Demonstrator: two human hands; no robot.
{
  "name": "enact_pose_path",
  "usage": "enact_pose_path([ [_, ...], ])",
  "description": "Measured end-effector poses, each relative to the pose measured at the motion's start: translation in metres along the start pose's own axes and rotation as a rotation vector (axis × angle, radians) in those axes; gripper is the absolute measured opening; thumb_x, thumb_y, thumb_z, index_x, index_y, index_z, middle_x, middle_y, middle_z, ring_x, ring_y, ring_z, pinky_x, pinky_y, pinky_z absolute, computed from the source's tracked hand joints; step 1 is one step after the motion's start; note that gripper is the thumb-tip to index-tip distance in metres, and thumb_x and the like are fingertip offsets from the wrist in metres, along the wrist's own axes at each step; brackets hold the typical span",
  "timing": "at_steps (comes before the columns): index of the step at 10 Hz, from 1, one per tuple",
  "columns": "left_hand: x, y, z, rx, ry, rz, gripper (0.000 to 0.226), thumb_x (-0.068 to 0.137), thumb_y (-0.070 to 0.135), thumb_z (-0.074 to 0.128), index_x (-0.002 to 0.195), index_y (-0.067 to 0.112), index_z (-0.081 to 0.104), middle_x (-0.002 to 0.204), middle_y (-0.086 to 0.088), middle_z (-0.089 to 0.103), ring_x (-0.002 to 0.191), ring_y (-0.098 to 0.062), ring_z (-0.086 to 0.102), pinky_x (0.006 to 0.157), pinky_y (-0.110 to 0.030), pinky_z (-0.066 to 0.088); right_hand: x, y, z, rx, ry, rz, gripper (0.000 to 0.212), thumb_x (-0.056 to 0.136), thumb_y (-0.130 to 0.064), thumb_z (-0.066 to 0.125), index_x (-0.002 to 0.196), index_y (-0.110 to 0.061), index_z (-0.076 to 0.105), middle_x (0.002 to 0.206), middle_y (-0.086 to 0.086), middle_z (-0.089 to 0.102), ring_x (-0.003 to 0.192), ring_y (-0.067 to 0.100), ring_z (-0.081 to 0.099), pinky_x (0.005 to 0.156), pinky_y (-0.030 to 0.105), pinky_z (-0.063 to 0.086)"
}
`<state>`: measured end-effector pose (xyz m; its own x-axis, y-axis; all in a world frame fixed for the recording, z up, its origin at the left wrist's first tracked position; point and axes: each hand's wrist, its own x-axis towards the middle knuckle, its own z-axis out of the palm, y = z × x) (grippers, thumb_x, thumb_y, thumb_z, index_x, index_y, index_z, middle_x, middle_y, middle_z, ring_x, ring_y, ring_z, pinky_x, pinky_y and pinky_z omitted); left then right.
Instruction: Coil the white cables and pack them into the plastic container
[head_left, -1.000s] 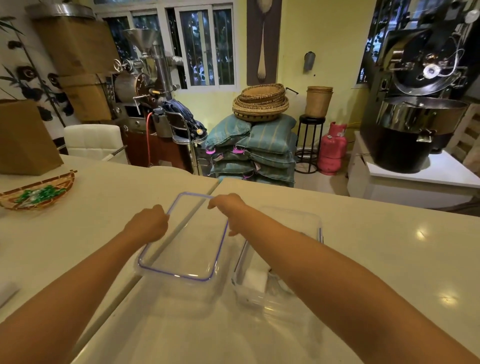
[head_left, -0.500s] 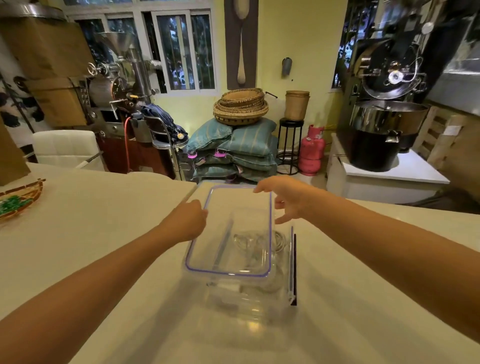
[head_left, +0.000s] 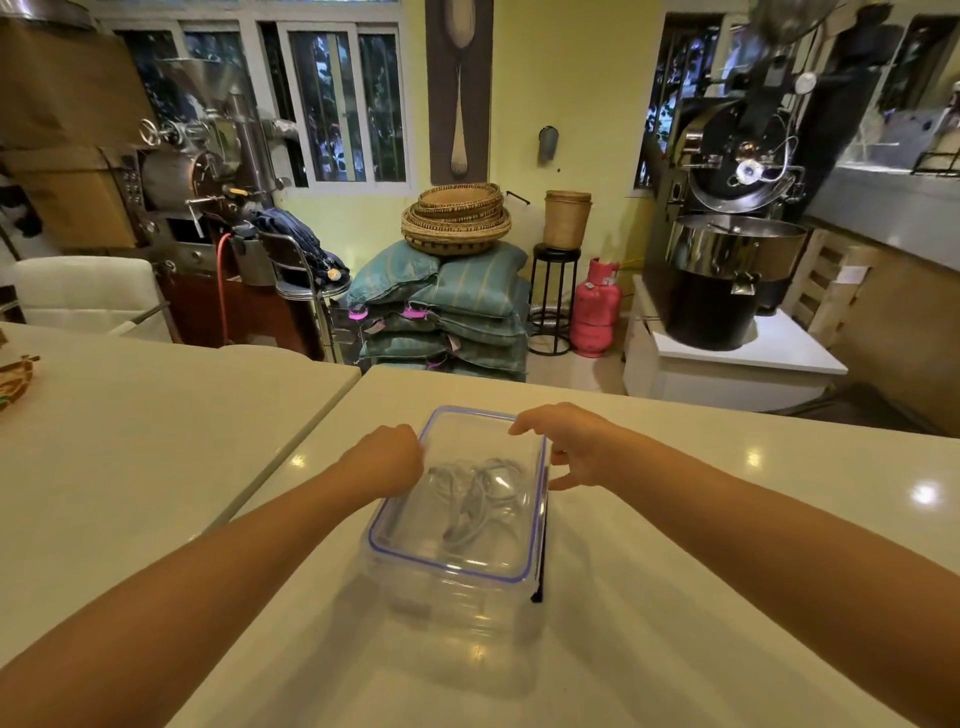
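Observation:
A clear plastic container (head_left: 457, 618) stands on the pale table in front of me. Its clear lid with a blue rim (head_left: 448, 564) lies on top of it. White cables (head_left: 475, 499) sit bunched inside, visible through the lid. My left hand (head_left: 387, 457) grips the lid's left edge with curled fingers. At the far right corner, my right hand (head_left: 576, 444) holds the lid, fingers over the top and thumb at the side.
The table (head_left: 727, 519) meets a second pale table (head_left: 130, 441) on the left, with a seam between them. A woven tray (head_left: 13, 376) sits at the far left edge. Beyond the tables stand stacked sacks (head_left: 447, 317), a pink gas cylinder (head_left: 595, 309) and roasting machines.
Both hands carried the lid from the left of the container to on top of it. The view shifted, so the container now sits in the centre.

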<state>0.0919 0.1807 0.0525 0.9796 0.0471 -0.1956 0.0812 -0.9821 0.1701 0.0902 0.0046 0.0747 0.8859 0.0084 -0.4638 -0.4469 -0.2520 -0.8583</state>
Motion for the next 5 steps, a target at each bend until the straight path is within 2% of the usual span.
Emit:
enact_pose_path([
  [1,0.002,-0.003,0.002,0.048,-0.015,-0.012,0.028,0.097,0.016,0.033,0.116,0.001,0.047,0.120,-0.016,0.056,0.091,-0.024,0.052,0.080,-0.031,0.043,0.000,0.004,0.003,-0.037,-0.018,-0.021,0.049,0.084,-0.013,0.059,0.129,-0.010,0.041,0.149,0.010,0.028,0.136,0.030,0.029,0.104,0.045,0.036],
  [2,0.001,-0.006,0.006,0.094,-0.046,-0.002,0.028,0.096,0.014,0.035,0.119,0.001,0.044,0.124,-0.016,0.053,0.108,-0.028,0.055,0.079,-0.029,0.043,0.000,0.004,0.007,-0.080,-0.040,-0.043,0.042,0.086,-0.014,0.057,0.126,-0.009,0.045,0.148,0.010,0.030,0.135,0.028,0.029,0.103,0.040,0.035],
  [3,-0.005,-0.003,0.009,0.108,-0.031,0.000,0.028,0.093,0.008,0.039,0.120,0.000,0.040,0.124,-0.018,0.052,0.105,-0.030,0.055,0.088,-0.033,0.045,0.001,0.007,0.013,-0.126,-0.018,-0.039,0.050,0.085,-0.015,0.059,0.131,-0.008,0.041,0.147,0.012,0.032,0.134,0.028,0.031,0.103,0.039,0.035],
  [4,-0.004,-0.003,0.012,0.107,-0.033,-0.005,0.029,0.092,0.008,0.040,0.120,0.000,0.039,0.124,-0.019,0.052,0.095,-0.028,0.053,0.088,-0.035,0.046,0.002,0.009,0.014,-0.143,-0.029,-0.036,0.054,0.084,-0.015,0.060,0.133,-0.008,0.039,0.146,0.012,0.033,0.133,0.028,0.032,0.103,0.039,0.035],
  [5,-0.004,-0.005,0.012,0.091,-0.036,-0.018,0.028,0.093,0.010,0.039,0.119,0.000,0.038,0.124,-0.019,0.052,0.109,-0.032,0.055,0.088,-0.037,0.045,0.000,0.010,0.016,-0.147,-0.007,-0.031,0.054,0.083,-0.015,0.061,0.132,-0.008,0.040,0.144,0.012,0.034,0.131,0.028,0.034,0.100,0.037,0.036],
])
